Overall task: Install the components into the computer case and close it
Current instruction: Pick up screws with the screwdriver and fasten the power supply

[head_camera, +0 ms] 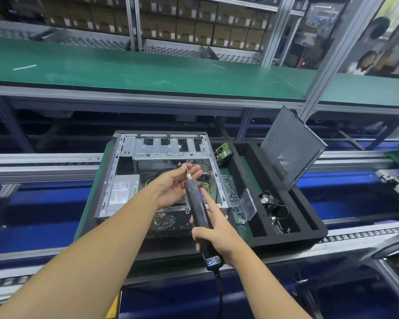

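An open computer case [124, 171] lies on its side on a green pallet, with a power supply [123, 192] at its left and loose cables inside. My right hand [217, 233] grips a black electric screwdriver [198, 215], index finger stretched along its barrel, bit pointing up and away. My left hand [175, 185] is palm-up above the case, its fingertips pinching a small screw at the screwdriver's bit [186, 166]. The dark side panel [288, 146] leans upright at the right.
A black foam tray [309, 229] right of the case holds a small fan [266, 200], a hard drive [224, 153] and a clear plastic screw box [248, 203]. A green conveyor belt [148, 67] runs behind; shelves of cartons stand beyond it. People sit at far right.
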